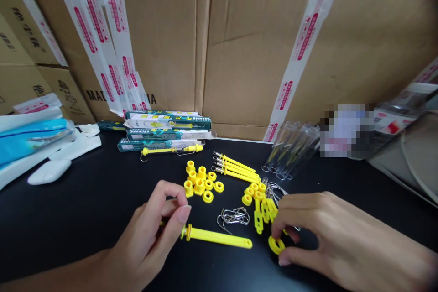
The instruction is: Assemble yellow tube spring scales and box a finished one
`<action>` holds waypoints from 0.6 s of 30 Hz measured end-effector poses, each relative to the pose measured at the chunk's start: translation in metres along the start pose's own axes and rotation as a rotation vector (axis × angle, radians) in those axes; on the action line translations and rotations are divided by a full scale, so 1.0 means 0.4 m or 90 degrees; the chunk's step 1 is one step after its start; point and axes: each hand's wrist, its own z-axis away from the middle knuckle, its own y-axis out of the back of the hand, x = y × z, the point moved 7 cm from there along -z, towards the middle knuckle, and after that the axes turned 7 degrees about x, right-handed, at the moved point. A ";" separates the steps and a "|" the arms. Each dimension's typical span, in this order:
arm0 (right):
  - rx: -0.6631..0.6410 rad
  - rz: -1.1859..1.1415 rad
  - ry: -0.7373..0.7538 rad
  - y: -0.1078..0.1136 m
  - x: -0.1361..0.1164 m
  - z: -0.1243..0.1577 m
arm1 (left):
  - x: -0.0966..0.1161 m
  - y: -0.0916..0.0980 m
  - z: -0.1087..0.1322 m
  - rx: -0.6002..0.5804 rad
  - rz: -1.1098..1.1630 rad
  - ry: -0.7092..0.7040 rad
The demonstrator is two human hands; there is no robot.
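My left hand (155, 230) is closed around one end of a yellow plastic rod (221, 237), which points to the right just above the table; the gripped end is hidden by the fingers. My right hand (308, 232) pinches a yellow ring (276, 245) between thumb and fingertips, low at the tabletop. Between the hands lies a small heap of bent wire hooks (236, 216). Beside the right hand are flat yellow slotted pieces (259, 218) and more wire hooks (276, 189), partly covered by it. Yellow caps and collars (199, 186) stand in a cluster beyond my left hand.
Several yellow rods with metal ends (236, 169) lie side by side farther back. An assembled spring scale (171, 150) rests before stacked printed boxes (167, 130). Clear plastic tubes (290, 150) stand at the back right. A white computer mouse (49, 172) is at left; a cardboard box (236, 54) rises behind.
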 end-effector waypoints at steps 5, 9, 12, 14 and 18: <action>-0.147 -0.031 -0.008 -0.041 -0.017 -0.005 | 0.011 -0.007 -0.008 -0.028 -0.007 -0.006; -0.141 -0.048 0.007 -0.045 -0.034 -0.008 | 0.012 -0.010 -0.010 -0.050 -0.013 -0.006; -0.108 -0.048 -0.001 -0.020 -0.022 0.003 | 0.014 -0.010 -0.010 -0.055 -0.017 -0.013; -0.102 -0.034 -0.029 0.000 0.006 0.018 | 0.016 -0.009 -0.009 -0.057 -0.016 -0.016; -0.132 0.004 -0.170 0.010 0.092 0.056 | 0.020 -0.011 -0.007 -0.075 -0.011 -0.015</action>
